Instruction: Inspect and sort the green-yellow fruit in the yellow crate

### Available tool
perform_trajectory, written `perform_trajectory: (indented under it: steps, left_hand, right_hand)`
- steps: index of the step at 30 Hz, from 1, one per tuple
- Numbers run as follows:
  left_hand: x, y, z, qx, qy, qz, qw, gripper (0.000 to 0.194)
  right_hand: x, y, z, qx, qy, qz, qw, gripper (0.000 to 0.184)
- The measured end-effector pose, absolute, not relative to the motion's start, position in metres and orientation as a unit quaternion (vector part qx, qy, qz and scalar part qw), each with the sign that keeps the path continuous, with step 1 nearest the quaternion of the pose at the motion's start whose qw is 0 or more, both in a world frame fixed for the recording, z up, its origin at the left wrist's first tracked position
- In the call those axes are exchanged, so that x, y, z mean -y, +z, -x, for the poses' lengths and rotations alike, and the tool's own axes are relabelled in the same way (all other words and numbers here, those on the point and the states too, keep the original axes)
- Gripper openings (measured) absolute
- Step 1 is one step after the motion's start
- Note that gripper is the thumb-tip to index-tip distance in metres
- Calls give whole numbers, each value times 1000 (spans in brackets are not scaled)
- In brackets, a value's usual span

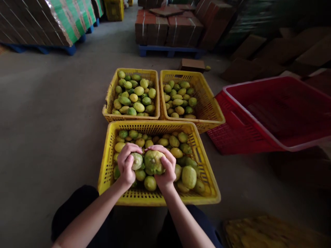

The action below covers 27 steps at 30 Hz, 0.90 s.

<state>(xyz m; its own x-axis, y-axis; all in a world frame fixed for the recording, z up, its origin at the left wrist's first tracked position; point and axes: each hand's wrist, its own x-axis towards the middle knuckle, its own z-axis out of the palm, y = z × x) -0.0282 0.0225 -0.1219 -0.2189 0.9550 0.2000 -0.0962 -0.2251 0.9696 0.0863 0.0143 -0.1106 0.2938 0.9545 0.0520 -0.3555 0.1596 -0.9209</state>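
Observation:
My left hand is wrapped round a small pale green lemon. Beside it, my right hand grips a larger, knobbly green-yellow lemon. Both fruits are held close together above the near yellow crate, their ends facing me. Inside that crate lie many green and yellow lemons, among them a big pale one right of my right hand. The undersides of the two held fruits and some of the fruit below are hidden by my hands.
Behind stand two more yellow crates of lemons, one left and one right. A red crate is at the right. Farther back are a small carton, stacked boxes on a blue pallet, and wrapped stacks.

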Motion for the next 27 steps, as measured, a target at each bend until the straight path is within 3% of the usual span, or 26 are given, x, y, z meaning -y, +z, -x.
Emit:
perform_trajectory:
  steps: [14,22,27]
  left_hand:
    - [-28,-129,31,-443,622,-570,303,34]
    - [-32,-129,34,-417,615,-587,322,33]
    - [-31,-120,29,-471,586,-556,355,19]
  right_hand:
    - [-17,-120,-87,362,465,403,700,27]
    - [-17,-117,-83,282,507,441,685,29]
    - [-22,-114,-80,151,550,440,694,24]
